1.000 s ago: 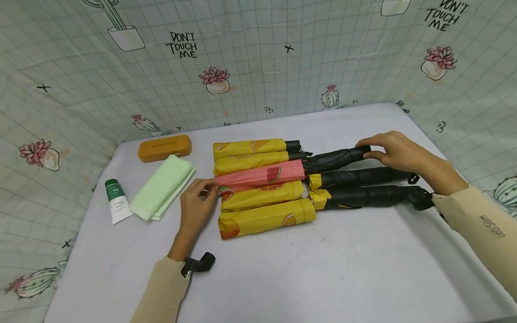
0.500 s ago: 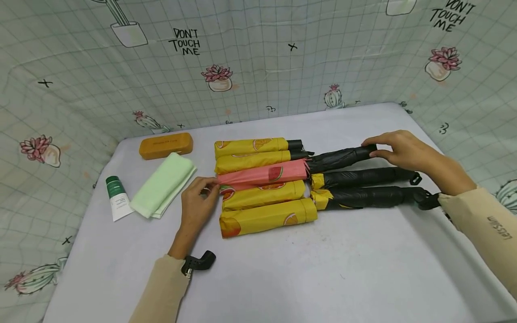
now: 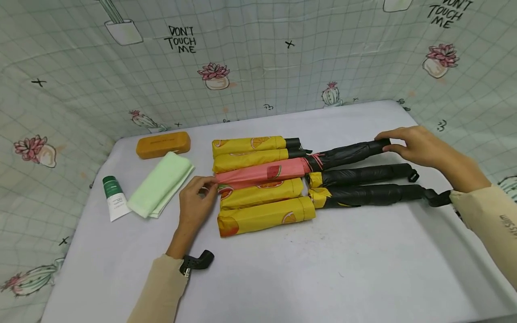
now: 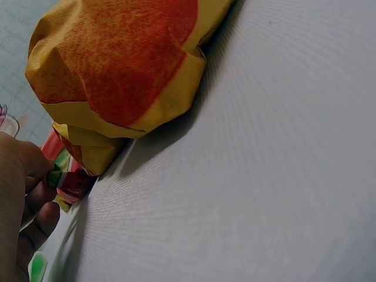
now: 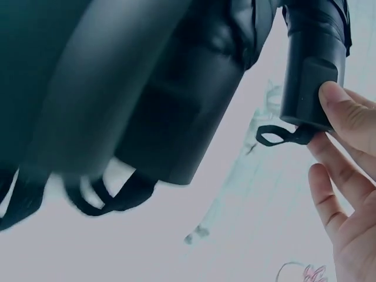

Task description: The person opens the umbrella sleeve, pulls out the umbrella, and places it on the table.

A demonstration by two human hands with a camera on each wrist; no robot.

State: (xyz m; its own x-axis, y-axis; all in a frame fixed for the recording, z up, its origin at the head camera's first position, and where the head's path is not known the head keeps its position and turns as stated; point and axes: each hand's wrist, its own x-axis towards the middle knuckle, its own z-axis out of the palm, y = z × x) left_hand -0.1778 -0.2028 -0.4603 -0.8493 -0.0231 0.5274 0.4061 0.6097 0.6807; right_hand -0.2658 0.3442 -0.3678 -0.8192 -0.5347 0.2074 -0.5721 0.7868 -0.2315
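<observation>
My left hand (image 3: 195, 202) pinches the closed left end of a pink watermelon-print umbrella sleeve (image 3: 252, 174); the left wrist view shows thumb and fingers on its tip. From the sleeve's right end a black folded umbrella (image 3: 347, 154) sticks out, its last part still inside. My right hand (image 3: 428, 152) holds that umbrella by the end of its black handle (image 5: 311, 88), thumb on one side, with a small strap loop hanging there. Just below lie two more black folded umbrellas (image 3: 367, 174) (image 3: 375, 196), beside two yellow orange-print sleeves (image 3: 262, 195) (image 3: 266, 217).
Behind the pink sleeve lie two yellow sleeves (image 3: 248, 143) (image 3: 250, 160) with black handles poking out. At the left of the white table (image 3: 282, 278) are a brown case (image 3: 163, 144), a folded green cloth (image 3: 161, 185) and a green-and-white tube (image 3: 115, 197). A printed curtain (image 3: 250, 58) hangs behind.
My right hand has moved right, drawing the black umbrella farther out of the pink sleeve. Pink strips now show at the sleeve's mouth. My left hand stays on the sleeve's end.
</observation>
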